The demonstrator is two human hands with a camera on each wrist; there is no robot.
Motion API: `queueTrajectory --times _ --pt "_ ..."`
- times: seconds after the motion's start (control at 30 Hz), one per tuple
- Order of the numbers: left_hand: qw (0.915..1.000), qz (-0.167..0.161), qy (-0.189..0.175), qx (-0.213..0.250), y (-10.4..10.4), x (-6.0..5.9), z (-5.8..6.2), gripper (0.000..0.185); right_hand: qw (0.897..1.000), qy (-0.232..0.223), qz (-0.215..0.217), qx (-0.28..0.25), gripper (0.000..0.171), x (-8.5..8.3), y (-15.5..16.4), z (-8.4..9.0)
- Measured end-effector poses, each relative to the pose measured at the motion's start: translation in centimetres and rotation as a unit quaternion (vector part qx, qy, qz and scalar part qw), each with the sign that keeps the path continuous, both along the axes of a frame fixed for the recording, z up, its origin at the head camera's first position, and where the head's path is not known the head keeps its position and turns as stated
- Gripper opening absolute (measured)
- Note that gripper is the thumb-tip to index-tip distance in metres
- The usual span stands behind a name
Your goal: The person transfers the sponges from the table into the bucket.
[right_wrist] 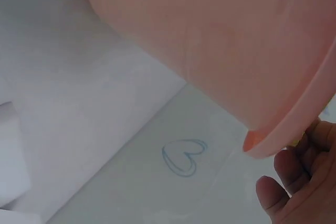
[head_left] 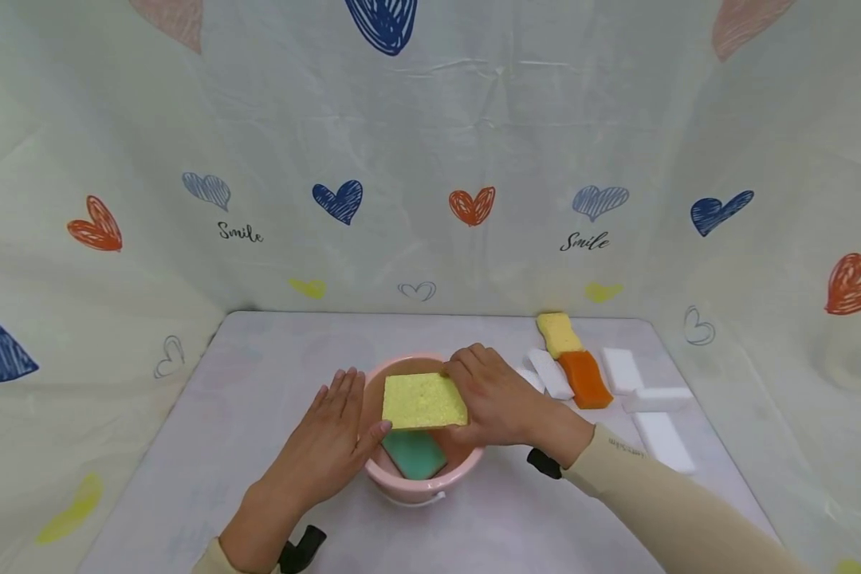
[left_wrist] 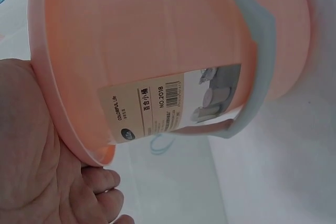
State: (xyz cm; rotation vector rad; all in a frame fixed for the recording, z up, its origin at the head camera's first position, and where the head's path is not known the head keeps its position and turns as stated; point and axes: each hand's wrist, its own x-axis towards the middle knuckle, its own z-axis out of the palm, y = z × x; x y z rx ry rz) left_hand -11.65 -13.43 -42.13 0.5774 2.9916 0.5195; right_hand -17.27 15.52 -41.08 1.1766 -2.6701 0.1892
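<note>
Yellow sponge (head_left: 424, 401) lies flat across the pink bucket (head_left: 466, 462) mouth, long side running left to right, pinched at its right edge by the right hand (head_left: 501, 396). Left hand (head_left: 330, 438), fingers straight, presses the bucket's left rim; a green sponge (head_left: 414, 453) sits inside below.

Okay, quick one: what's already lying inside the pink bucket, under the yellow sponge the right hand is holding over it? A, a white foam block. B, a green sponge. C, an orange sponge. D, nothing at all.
B: in the head view a green sponge lies inside the pink bucket, below the yellow sponge that the right hand holds over the rim.
</note>
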Motion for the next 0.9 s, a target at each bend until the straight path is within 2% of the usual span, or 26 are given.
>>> queueTrajectory --times 0.23,0.47,0.6,0.73,0.9 --pt "1.0 0.001 -0.002 -0.002 0.08 -0.01 -0.14 0.088 1.0 -0.008 -0.004 0.029 0.058 -0.12 -0.6 -0.27" --pt "0.9998 0.015 -0.012 -0.007 0.26 -0.04 -0.04 0.088 0.998 -0.033 -0.024 0.048 0.075 -0.11 -0.73 -0.17" --pt "0.9996 0.021 -0.015 -0.012 0.33 -0.07 -0.06 0.089 0.997 -0.039 -0.034 0.059 0.076 -0.01 -0.66 -0.09" --pt "0.9996 0.023 -0.012 -0.015 0.29 -0.05 -0.15 0.089 0.997 -0.027 -0.04 0.064 0.073 0.17 -0.55 -0.06" --pt "0.9994 0.026 -0.017 -0.013 0.32 0.02 -0.17 0.09 0.998 0.009 -0.045 0.04 0.065 0.49 -0.36 -0.45"
